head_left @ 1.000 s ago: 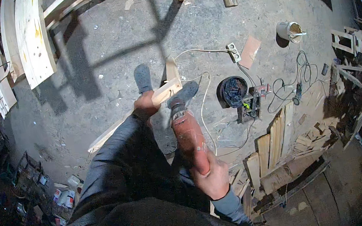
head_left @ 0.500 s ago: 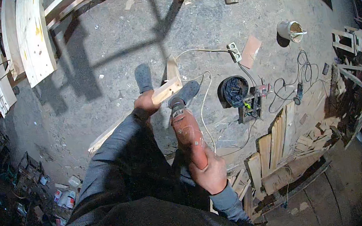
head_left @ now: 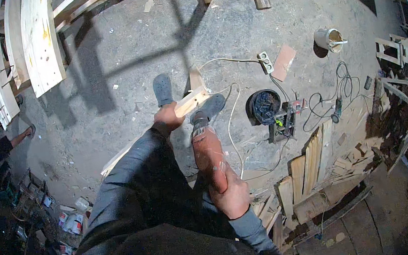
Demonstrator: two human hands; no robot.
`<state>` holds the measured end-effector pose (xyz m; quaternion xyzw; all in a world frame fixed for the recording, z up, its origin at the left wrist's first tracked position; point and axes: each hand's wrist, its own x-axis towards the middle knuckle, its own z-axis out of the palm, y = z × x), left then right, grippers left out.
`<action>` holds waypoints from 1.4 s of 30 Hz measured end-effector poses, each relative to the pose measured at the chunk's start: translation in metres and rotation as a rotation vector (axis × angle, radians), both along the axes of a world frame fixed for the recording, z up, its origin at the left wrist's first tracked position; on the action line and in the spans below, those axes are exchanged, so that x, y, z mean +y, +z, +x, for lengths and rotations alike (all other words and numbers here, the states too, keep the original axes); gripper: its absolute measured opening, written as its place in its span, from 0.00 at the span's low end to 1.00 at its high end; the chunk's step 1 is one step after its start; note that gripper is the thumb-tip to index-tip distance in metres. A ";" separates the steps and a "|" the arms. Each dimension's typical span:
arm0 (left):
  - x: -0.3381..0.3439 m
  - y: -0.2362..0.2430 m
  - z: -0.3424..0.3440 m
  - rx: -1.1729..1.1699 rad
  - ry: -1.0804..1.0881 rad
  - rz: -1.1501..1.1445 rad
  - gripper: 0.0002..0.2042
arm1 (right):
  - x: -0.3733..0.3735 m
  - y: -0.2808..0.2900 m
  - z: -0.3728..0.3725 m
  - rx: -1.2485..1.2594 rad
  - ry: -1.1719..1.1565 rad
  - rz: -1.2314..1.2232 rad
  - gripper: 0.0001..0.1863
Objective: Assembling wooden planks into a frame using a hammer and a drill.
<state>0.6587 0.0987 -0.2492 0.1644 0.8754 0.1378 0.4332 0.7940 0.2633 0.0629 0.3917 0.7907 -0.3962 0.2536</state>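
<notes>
My right hand (head_left: 233, 195) is closed around the rear grip of a red corded-looking power drill (head_left: 209, 150). Its dark front end points away from me, close to a light wooden piece (head_left: 191, 102); whether the tip touches the wood cannot be made out. My left hand (head_left: 168, 116) grips that wooden piece, which has small dark holes near its far end. Another short wooden board (head_left: 196, 79) meets it there at an angle. A pale wooden length (head_left: 117, 159) shows to the left of my leg, partly hidden by my sleeve.
A power strip (head_left: 265, 62) and pale cord lie on the concrete floor, near a black bucket (head_left: 266, 107). A white bucket (head_left: 328, 40), an angle grinder-like tool (head_left: 337, 111) with cable and stacked boards (head_left: 305, 168) are rightward. Long planks (head_left: 41, 46) jut in at upper left.
The drill and my right hand have shifted slightly left, and the drill stands straighter. Another person's leg and foot have come into view at the left edge. My left hand still grips the wood.
</notes>
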 end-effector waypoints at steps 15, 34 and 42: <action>0.011 0.008 -0.005 -0.078 -0.031 -0.100 0.24 | 0.014 0.000 -0.016 -0.037 0.052 -0.003 0.33; 0.008 0.004 0.001 0.018 0.012 -0.024 0.22 | 0.023 -0.007 -0.025 -0.082 0.110 0.007 0.31; 0.010 0.003 0.001 0.027 0.042 0.002 0.20 | 0.028 -0.013 -0.032 -0.142 0.151 -0.018 0.29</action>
